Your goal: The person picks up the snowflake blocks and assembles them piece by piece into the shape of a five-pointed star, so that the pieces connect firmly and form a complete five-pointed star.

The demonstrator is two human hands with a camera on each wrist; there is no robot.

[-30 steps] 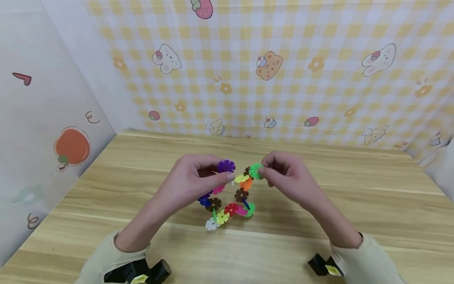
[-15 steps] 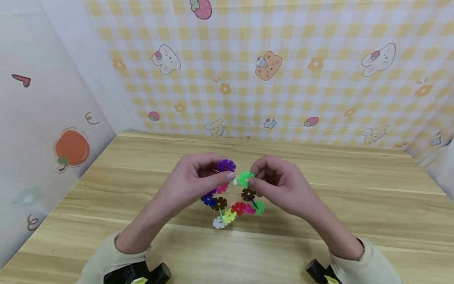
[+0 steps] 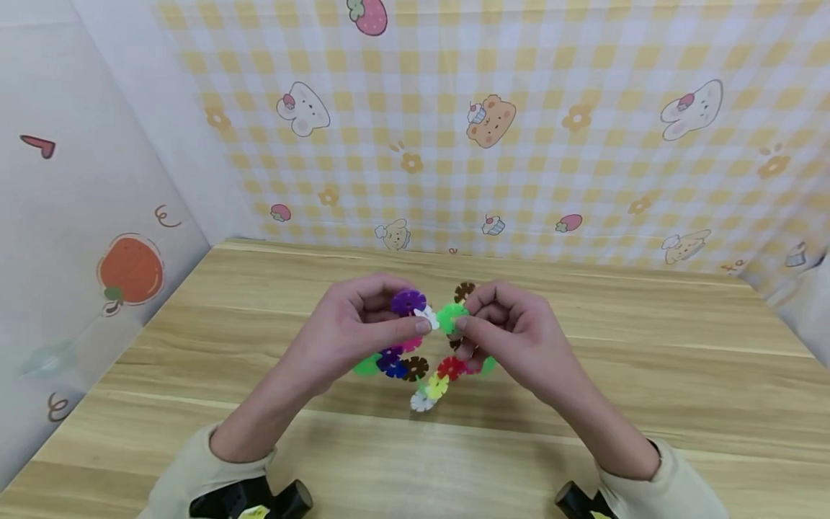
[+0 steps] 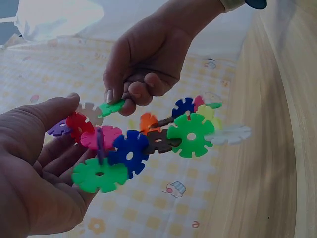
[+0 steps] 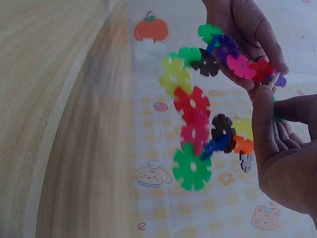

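Note:
A looped chain of notched plastic snowflake discs in several colours hangs between the two hands. My left hand (image 3: 350, 324) pinches a white snowflake disc (image 3: 427, 316) at one end, with a purple disc (image 3: 408, 303) beside it. A green snowflake disc (image 3: 450, 317) is pinched between my right hand's (image 3: 519, 328) thumb and fingers, its edge right at the white disc. Below, the chain sags through a red disc (image 5: 192, 104), a large green disc (image 4: 191, 136) and a loose-hanging white disc (image 3: 423, 401). A brown disc (image 3: 464, 291) sticks up behind the right fingers.
The wood-grain tabletop (image 3: 194, 404) lies beneath the hands. Behind it stands a yellow checked cloth wall (image 3: 415, 130) with cartoon prints, and a pale printed wall (image 3: 65, 216) is on the left. Black wrist devices (image 3: 285, 499) sit at the sleeves.
My right hand has moved left, bringing the green disc up to the white one. The chain's lower part has swung right, and the brown disc has come up behind the right fingers.

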